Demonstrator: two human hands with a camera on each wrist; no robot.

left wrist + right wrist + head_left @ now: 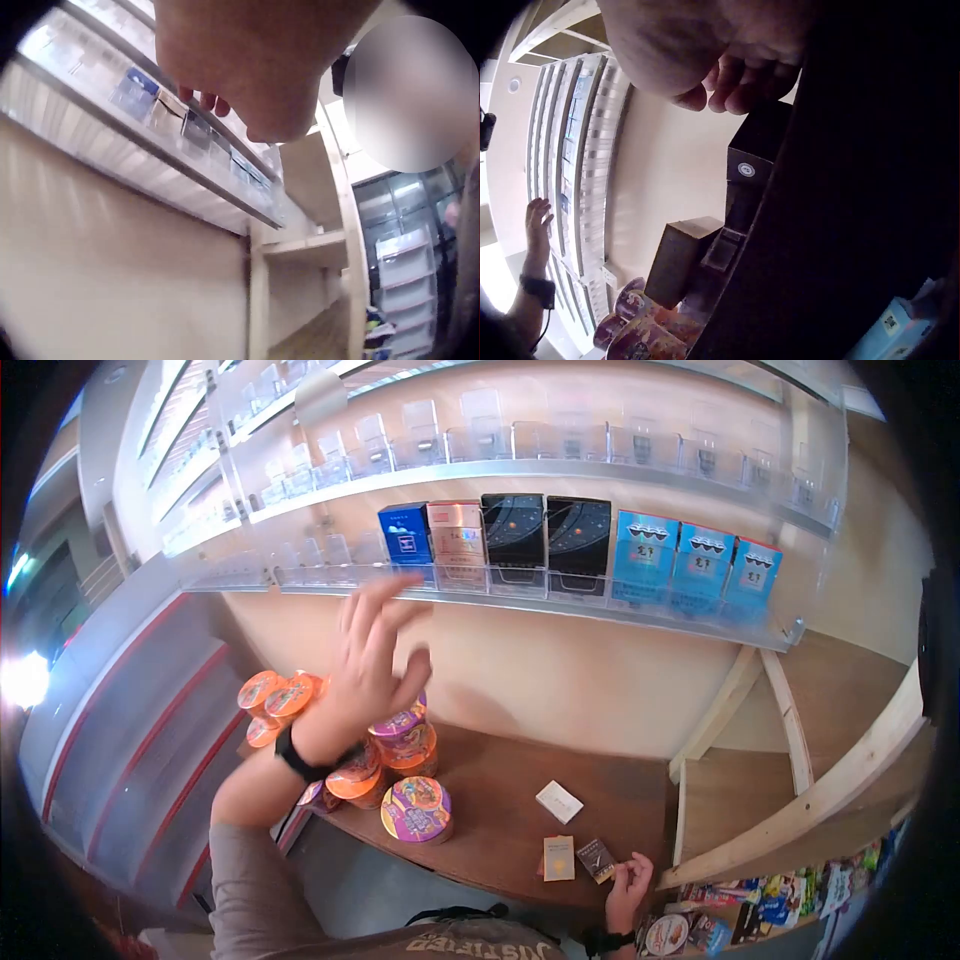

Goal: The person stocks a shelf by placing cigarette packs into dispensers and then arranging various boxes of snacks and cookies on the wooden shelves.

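My left hand is raised in front of the lowest clear display shelf, fingers spread and holding nothing. Just beyond its fingertips stand a dark blue cigarette pack and a pinkish one. Two black packs and several light blue packs continue the row to the right. Low at the right, my right hand lies by a black cigarette pack on the brown table, its fingers loosely bent. In the right wrist view the fingertips come right at that pack's end.
Beside the black pack lie a gold pack and a white pack. Orange and purple noodle cups are stacked left, partly behind my left arm. A wooden frame and snack packets bound the right. Grey tiered shelving stands left.
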